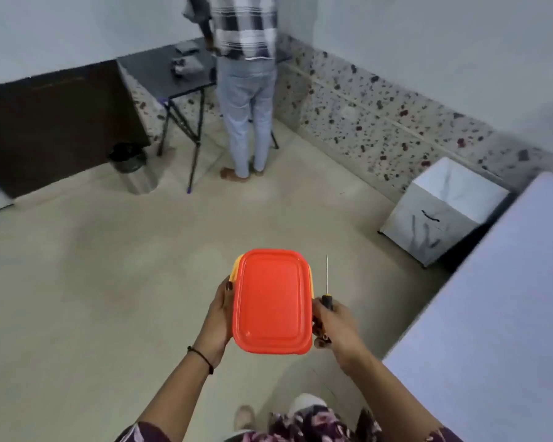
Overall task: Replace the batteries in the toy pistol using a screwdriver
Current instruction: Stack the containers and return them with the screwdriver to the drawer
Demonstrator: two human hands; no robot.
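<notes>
I hold an orange-lidded plastic box (272,301) with a yellow body in front of me, above the floor. My left hand (216,320) grips its left side. My right hand (336,330) presses against its right side and also holds a screwdriver (327,288) with a black handle, its thin shaft pointing away from me. The lid is shut, so the box's contents are hidden. No toy pistol or batteries are in sight.
A white table (492,314) fills the right side. A small white marbled cabinet (441,215) stands against the speckled wall. Another person (246,90) stands at a black folding table (160,74) at the far end. A steel bin (131,167) sits at the left.
</notes>
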